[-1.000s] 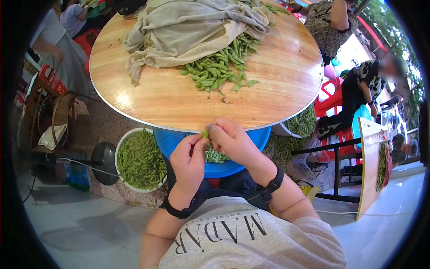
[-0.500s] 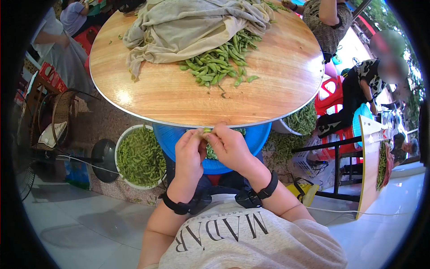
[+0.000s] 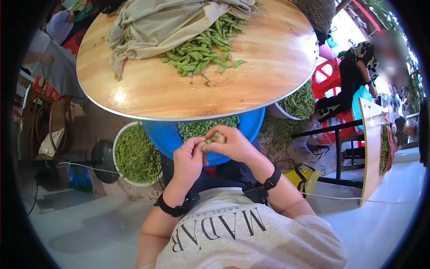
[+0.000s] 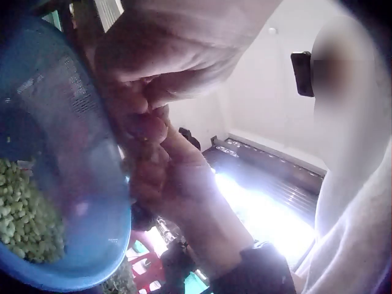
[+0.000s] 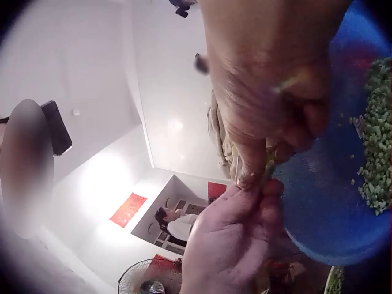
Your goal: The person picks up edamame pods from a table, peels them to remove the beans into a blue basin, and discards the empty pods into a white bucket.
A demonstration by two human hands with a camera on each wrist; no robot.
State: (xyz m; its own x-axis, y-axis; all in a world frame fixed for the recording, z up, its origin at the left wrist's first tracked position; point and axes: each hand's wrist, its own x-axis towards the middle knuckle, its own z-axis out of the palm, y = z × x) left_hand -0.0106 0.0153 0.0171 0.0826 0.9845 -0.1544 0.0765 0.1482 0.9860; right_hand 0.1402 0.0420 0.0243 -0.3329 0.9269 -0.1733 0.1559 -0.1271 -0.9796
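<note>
Over the blue basin (image 3: 152,139) both hands meet with their fingertips together at a green soybean pod (image 3: 208,141). My left hand (image 3: 188,158) pinches the pod between thumb and fingers. My right hand (image 3: 232,144) grips its other end with curled fingers. In the right wrist view a sliver of the pod (image 5: 270,164) shows between the fingers; the rest is hidden. Shelled green beans (image 3: 197,129) lie in the basin below, also visible as a pale heap (image 4: 24,214) in the left wrist view.
A round wooden table (image 3: 156,92) stands ahead, with a heap of pods (image 3: 197,54) partly under a beige cloth (image 3: 156,29). A white tub of pods (image 3: 136,157) is on the floor at left. Another tub (image 3: 295,103) stands at right, near a seated person (image 3: 347,80).
The head view has shifted, so the table sits farther up and left. Both hands have lowered toward the body from near the table edge, still together at a pod; more shelled beans show.
</note>
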